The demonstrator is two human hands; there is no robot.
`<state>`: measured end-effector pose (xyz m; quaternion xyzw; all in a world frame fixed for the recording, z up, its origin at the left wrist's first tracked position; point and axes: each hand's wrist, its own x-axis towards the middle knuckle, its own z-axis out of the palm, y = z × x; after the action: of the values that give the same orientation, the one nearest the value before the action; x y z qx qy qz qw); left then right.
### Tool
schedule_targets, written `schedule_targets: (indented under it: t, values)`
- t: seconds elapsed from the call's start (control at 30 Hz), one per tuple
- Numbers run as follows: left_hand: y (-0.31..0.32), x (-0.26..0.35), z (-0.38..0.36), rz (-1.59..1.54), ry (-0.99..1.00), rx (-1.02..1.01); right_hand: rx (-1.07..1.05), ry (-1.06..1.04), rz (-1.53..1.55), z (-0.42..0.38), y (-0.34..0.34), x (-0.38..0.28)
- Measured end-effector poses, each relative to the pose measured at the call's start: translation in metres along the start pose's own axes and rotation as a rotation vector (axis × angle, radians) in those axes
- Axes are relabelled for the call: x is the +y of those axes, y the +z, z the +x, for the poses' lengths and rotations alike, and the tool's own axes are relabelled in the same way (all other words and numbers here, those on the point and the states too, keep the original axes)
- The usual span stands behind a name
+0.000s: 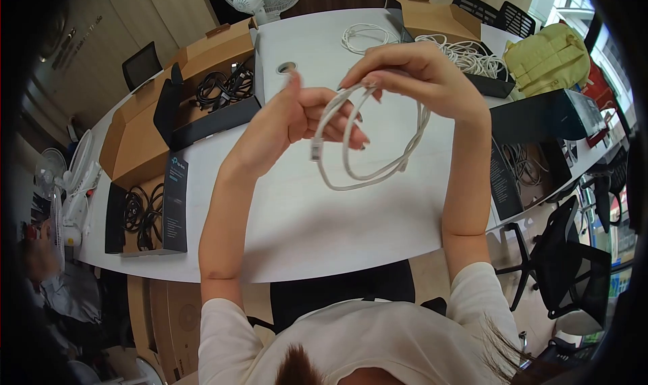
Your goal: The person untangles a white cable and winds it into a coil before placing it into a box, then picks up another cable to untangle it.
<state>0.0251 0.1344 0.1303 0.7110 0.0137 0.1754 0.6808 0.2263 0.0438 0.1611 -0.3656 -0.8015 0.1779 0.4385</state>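
A looped white network cable (368, 177) hangs in front of me above the table, its clear plug (315, 149) dangling on the left side. My right hand (422, 74) pinches the top of the loops between thumb and fingers. Just left of the loops is my left hand (297, 118), palm turned inward, with its fingers apart and reaching behind the cable strands. Whether those fingers touch the cable is hard to see. Past the left thumb, a small roll of tape (287, 68) lies on the table.
Open boxes with black cables (226, 88) and more black cables (143, 213) stand at the left. A box of white cables (472, 58) and a loose white coil (368, 37) are at the back. At the right are a box of grey cables (523, 166) and a yellow-green bag (548, 58).
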Motion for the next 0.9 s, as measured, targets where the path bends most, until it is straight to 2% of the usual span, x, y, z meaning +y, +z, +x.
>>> schedule_targets:
  t: [0.03,0.07,0.1,0.13,0.2,0.23,0.33,0.37,0.47,0.5,0.6,0.63,0.7,0.73,0.8,0.83,0.9]
  values:
    - [0.005,0.004,-0.002,0.062,-0.051,-0.016,0.002,0.09,-0.011,0.003,0.008,-0.011]
    - [0.009,0.006,-0.005,0.118,-0.094,-0.026,0.014,0.083,0.012,0.005,0.012,-0.012]
    - [0.015,0.002,-0.006,-0.078,-0.024,0.038,0.061,0.062,0.024,0.007,0.014,-0.009]
    - [0.014,0.001,-0.007,-0.116,-0.001,0.043,0.106,0.042,0.035,0.008,0.016,-0.006]
    - [0.011,0.0,-0.009,-0.199,0.049,0.06,0.266,-0.098,-0.255,0.011,0.015,-0.001]
    - [0.013,0.0,-0.009,-0.209,0.084,0.13,0.34,-0.168,-0.397,0.014,0.014,0.0]
    - [0.006,0.006,-0.011,-0.416,0.166,0.175,0.516,-0.156,-0.396,0.014,0.009,0.006]
    - [0.005,0.011,-0.012,-0.432,0.171,0.2,0.546,-0.113,-0.291,0.015,0.009,0.011]
    - [-0.003,0.014,-0.014,-0.649,0.281,0.203,0.448,0.142,-0.065,0.012,0.009,0.023]
    - [-0.003,0.018,-0.015,-0.628,0.308,0.233,0.345,0.23,-0.107,0.01,0.009,0.028]
    - [-0.016,0.018,-0.018,-0.733,0.367,0.105,0.36,0.193,-0.115,0.012,0.017,0.029]
    - [-0.019,0.018,-0.019,-0.727,0.37,0.107,0.523,0.125,-0.313,0.012,0.019,0.023]
    - [-0.016,0.023,-0.023,-0.682,0.334,0.186,0.691,-0.101,-0.567,0.01,0.015,-0.009]
    - [-0.015,0.025,-0.023,-0.66,0.322,0.224,0.641,-0.172,-0.544,0.002,0.015,-0.035]
    - [-0.015,0.025,-0.024,-0.598,0.329,0.236,0.466,-0.478,-0.373,-0.036,0.005,-0.057]
    - [-0.016,0.026,-0.024,-0.564,0.33,0.242,0.354,-0.563,-0.262,-0.048,0.007,-0.07]
    - [-0.015,0.026,-0.022,-0.539,0.322,0.23,0.265,-0.625,-0.136,-0.058,0.018,-0.092]
